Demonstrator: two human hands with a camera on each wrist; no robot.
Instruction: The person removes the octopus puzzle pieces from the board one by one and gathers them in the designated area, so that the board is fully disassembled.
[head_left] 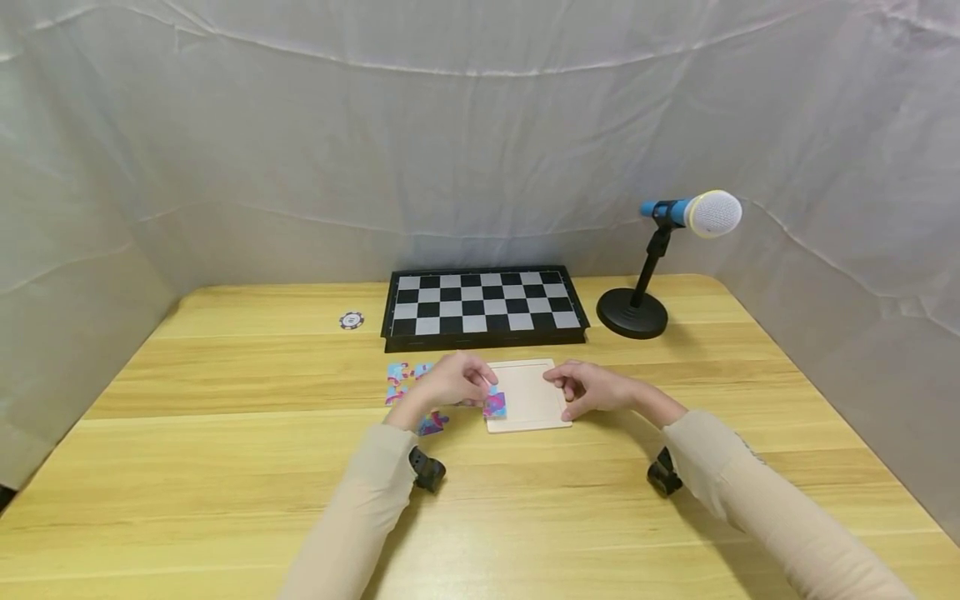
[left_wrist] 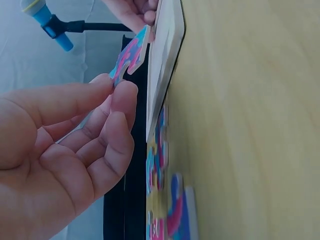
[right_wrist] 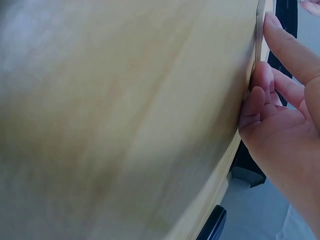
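My left hand (head_left: 455,381) pinches a pink, purple and blue jigsaw piece (left_wrist: 131,54) between thumb and forefinger, tilted above the left side of a pale wooden puzzle tray (head_left: 528,400). The tray lies flat on the table with a raised rim, and its visible inside is bare. At the tray's right side, my right hand (head_left: 596,390) holds the edge, thumb near the front corner and fingers bent along the side. More loose jigsaw pieces (head_left: 396,393) lie to the left of the tray, partly hidden behind the left hand and wrist.
A folded black-and-white chessboard case (head_left: 483,304) lies behind the tray. To its right a blue microphone (head_left: 712,214) sits on a black round-based stand (head_left: 632,313). One poker chip (head_left: 351,320) lies left of the case. Grey cloth (head_left: 420,150) hangs round the wooden table (head_left: 225,467).
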